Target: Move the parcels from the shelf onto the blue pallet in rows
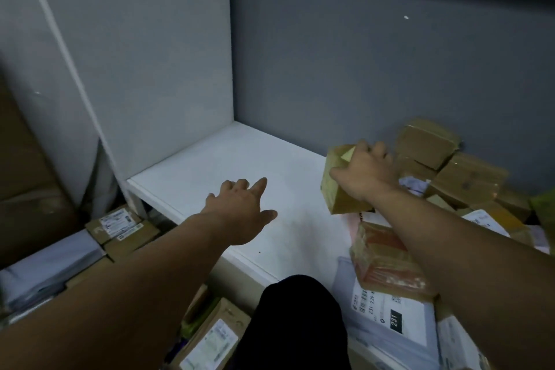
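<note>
My right hand (365, 173) grips a small yellowish-brown cardboard parcel (336, 186) from above, tilted, at the left edge of a heap of parcels on the white shelf (225, 165). The heap holds several brown boxes (468, 177), a tape-wrapped brown parcel (387, 255) and a grey mailer bag with a label (387, 318). My left hand (240, 210) hovers over the bare left part of the shelf with fingers spread, holding nothing. The blue pallet is not in view.
The shelf's white side panel (150, 69) stands at the left and a grey back wall (375, 54) behind. Below the shelf lie more labelled boxes (120, 227) and a box (210, 339). My dark-clothed knee (294, 324) is at the shelf's front edge.
</note>
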